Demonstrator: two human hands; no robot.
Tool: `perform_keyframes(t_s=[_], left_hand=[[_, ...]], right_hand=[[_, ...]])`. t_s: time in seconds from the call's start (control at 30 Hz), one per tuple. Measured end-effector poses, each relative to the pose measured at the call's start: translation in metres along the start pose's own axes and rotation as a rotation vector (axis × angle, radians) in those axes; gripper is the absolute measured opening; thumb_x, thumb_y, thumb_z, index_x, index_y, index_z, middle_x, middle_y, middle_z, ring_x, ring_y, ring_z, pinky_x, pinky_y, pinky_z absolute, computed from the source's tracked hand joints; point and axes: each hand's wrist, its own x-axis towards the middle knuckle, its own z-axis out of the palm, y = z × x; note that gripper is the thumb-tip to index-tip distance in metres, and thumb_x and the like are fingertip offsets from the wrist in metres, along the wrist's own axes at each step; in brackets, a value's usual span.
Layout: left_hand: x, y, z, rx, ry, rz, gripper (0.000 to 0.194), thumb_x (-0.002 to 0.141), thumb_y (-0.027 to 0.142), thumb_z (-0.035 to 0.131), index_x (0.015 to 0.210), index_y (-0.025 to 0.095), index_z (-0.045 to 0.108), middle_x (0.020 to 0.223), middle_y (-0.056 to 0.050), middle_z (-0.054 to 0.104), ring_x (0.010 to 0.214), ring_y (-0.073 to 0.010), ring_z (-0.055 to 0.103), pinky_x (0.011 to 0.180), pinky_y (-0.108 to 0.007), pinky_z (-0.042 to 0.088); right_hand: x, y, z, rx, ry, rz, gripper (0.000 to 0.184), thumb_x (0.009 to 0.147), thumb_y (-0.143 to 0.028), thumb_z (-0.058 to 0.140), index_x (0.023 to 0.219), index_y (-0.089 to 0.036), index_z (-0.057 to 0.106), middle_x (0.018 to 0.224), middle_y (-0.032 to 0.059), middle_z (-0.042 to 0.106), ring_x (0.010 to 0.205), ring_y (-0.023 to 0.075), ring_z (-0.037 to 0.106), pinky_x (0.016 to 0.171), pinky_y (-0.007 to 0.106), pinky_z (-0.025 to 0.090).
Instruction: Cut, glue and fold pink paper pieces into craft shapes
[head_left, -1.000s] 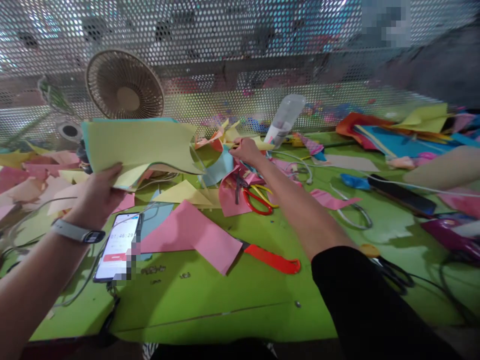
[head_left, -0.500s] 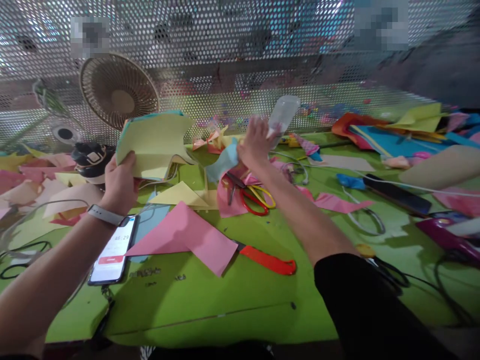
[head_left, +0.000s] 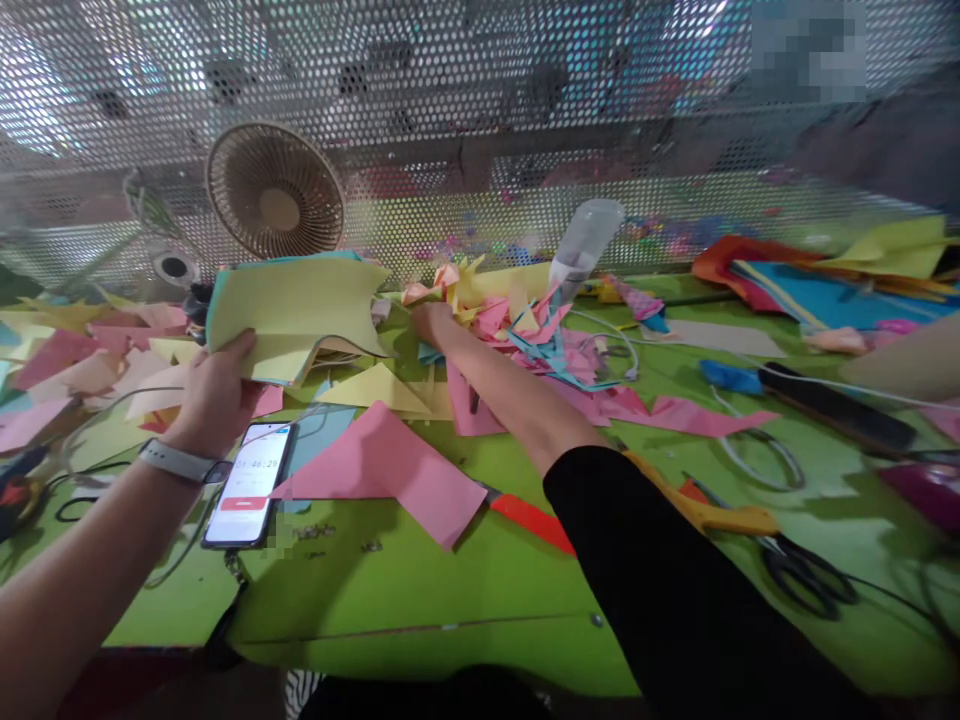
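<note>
My left hand (head_left: 210, 395) is closed on the left edge of a thick stack of yellow and blue paper sheets (head_left: 300, 305), holding it tilted up above the table. My right hand (head_left: 433, 322) is low beside the stack's right side, next to a heap of cut pink, yellow and blue paper scraps (head_left: 517, 320). Its fingers point down and away, mostly hidden; a bit of light blue paper (head_left: 430, 353) shows under them. In front lie a folded pink sheet (head_left: 382, 455), a yellow folded sheet (head_left: 379, 388) and a red-handled cutter (head_left: 531, 518), partly covered by my right sleeve.
A phone (head_left: 250, 485) with a timer lies near my left wrist. A fan (head_left: 277, 205) stands behind, before a perforated metal screen. A clear bottle (head_left: 589, 240) leans beside the scraps. Black-handled scissors (head_left: 810, 575), cables and coloured paper lie to the right; more paper covers the left.
My right hand has moved left and down toward the paper stack, uncovering the scrap heap. The red and yellow scissor handles are now hidden by my forearm. My left hand keeps hold of the stack.
</note>
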Motion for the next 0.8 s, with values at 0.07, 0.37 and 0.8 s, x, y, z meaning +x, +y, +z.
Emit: perform_keyframes(t_s=[0.07,0.37,0.8], left_hand=[[0.006,-0.004,0.001,-0.023,-0.031,0.002,0.022,0.077,0.002,0.060,0.094,0.013,0.068,0.082,-0.004,0.076,0.086,-0.0200,0.074,0.083,-0.029,0.064],[0.031,-0.050,0.057,-0.040,-0.131,-0.103,0.018,0.082,0.003,0.054,0.091,0.014,0.063,0.083,-0.004,0.072,0.076,-0.0162,0.072,0.072,-0.025,0.063],[0.074,-0.091,0.114,0.428,-0.306,-0.389,0.027,0.070,0.003,0.070,0.095,0.014,0.067,0.075,-0.011,0.072,0.074,-0.0287,0.074,0.071,-0.043,0.062]], right_hand=[[0.001,0.015,-0.002,-0.069,-0.032,0.096,0.039,0.096,-0.038,0.063,0.128,-0.017,0.058,0.128,0.0101,0.060,0.109,0.0235,0.063,0.091,0.045,0.055],[-0.019,0.093,-0.021,-0.191,-0.054,0.312,0.039,0.091,-0.019,0.055,0.129,-0.019,0.066,0.131,0.0202,0.065,0.125,0.0350,0.059,0.102,0.059,0.039],[-0.063,0.127,-0.032,-0.149,0.057,0.323,0.039,0.090,-0.016,0.054,0.125,-0.011,0.067,0.124,0.0252,0.067,0.120,0.0347,0.062,0.100,0.049,0.044]])
